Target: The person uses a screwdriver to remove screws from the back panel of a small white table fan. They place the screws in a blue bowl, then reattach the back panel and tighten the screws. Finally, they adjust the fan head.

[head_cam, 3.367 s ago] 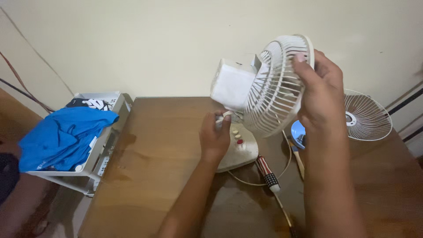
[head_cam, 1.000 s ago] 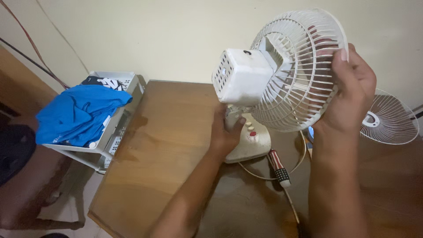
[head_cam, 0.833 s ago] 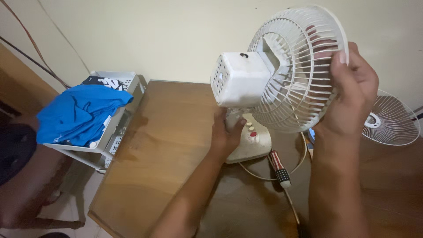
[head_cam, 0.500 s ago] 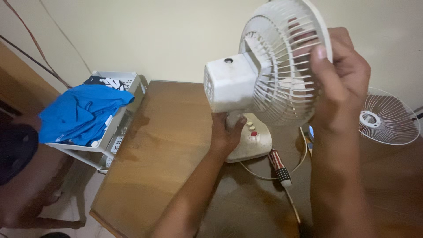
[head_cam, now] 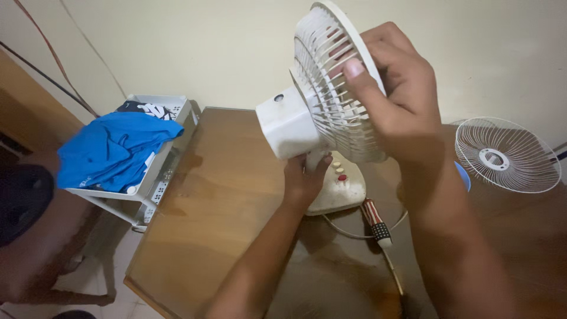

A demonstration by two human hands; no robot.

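Observation:
A small white desk fan (head_cam: 307,112) stands on a brown wooden table (head_cam: 230,201). My left hand (head_cam: 304,180) grips the fan's neck just above its base (head_cam: 342,189), which has buttons on top. My right hand (head_cam: 396,97) holds the rear wire grille (head_cam: 333,88) of the fan head, fingers spread over the front of it. The fan head is turned so the white motor housing (head_cam: 286,127) points left. No front grille is on the fan.
A detached white wire grille (head_cam: 507,155) lies on the table at the right. A screwdriver with a striped handle (head_cam: 376,221) and the fan's cord (head_cam: 348,231) lie near the base. A white rack (head_cam: 162,171) with blue cloth (head_cam: 112,150) stands left of the table.
The fan head has been turned, so its grille now faces more to the right and the motor housing points left. My right hand moved with the grille; my left hand stayed on the neck.

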